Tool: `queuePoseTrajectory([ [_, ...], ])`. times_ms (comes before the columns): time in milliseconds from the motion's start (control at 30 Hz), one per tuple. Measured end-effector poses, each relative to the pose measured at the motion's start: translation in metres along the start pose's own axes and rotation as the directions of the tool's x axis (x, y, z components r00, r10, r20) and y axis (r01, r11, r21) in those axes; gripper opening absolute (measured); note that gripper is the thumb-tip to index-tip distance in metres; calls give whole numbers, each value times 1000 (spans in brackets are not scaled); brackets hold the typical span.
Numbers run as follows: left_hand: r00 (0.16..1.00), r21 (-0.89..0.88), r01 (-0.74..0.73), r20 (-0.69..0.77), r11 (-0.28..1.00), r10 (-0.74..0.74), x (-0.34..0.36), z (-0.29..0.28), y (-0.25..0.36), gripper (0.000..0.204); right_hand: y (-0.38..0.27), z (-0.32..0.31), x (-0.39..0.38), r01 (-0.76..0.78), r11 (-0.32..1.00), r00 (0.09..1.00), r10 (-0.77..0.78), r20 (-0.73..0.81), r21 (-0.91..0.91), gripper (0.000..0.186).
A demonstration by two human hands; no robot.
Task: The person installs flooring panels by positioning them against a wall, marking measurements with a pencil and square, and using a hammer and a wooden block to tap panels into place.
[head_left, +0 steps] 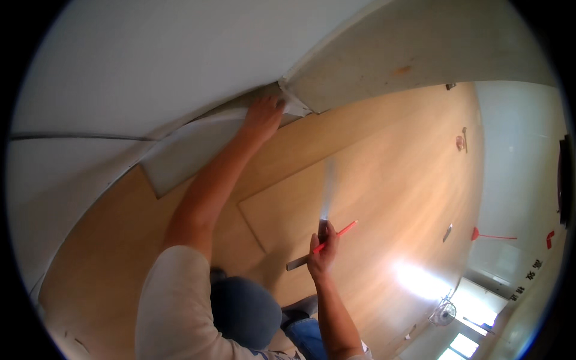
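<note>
My left arm stretches forward to the base of the wall, where my left hand [263, 119] is low in the corner, its fingers bent and closed. Whatever they grip, if anything, is hidden. Beside the fingers lies a whitish strip [294, 108] on the grey bare patch [186, 150] between the wall and the wood-look planks. Lower down, my right hand [324, 255] is closed around a metal carpenter's square [328, 192], its long blade pointing away from me. A red pencil [347, 228] sticks out slantwise from the same hand.
Wood-look flooring [384, 180] spreads to the right, with a dark seam outlining one plank [282, 207]. A white wall [150, 66] and a greyish panel [420, 48] meet at the corner. Small tools [462, 141] lie farther off; a fan [443, 313] stands near a bright doorway.
</note>
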State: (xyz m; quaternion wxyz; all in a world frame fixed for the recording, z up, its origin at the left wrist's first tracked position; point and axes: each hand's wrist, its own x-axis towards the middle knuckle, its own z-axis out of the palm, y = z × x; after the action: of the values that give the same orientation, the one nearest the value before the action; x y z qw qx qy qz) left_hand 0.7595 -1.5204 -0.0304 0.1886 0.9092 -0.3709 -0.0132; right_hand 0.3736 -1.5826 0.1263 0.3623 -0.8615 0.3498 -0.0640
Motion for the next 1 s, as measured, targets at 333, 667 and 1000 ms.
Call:
queuePoseTrajectory([
  [333, 908, -82, 275, -306, 958, -287, -2, 8, -4, 45, -11, 88, 161, 257, 961, 966, -257, 20, -98, 47],
  [667, 922, -277, 140, -314, 951, -227, -4, 3, -6, 43, -3, 133, 213, 285, 917, 953, -302, -19, -279, 44],
  [1000, 948, -151, 117, -276, 982, -156, -4, -5, -5, 45, -7, 133, 213, 228, 930, 969, -245, -23, -287, 43],
])
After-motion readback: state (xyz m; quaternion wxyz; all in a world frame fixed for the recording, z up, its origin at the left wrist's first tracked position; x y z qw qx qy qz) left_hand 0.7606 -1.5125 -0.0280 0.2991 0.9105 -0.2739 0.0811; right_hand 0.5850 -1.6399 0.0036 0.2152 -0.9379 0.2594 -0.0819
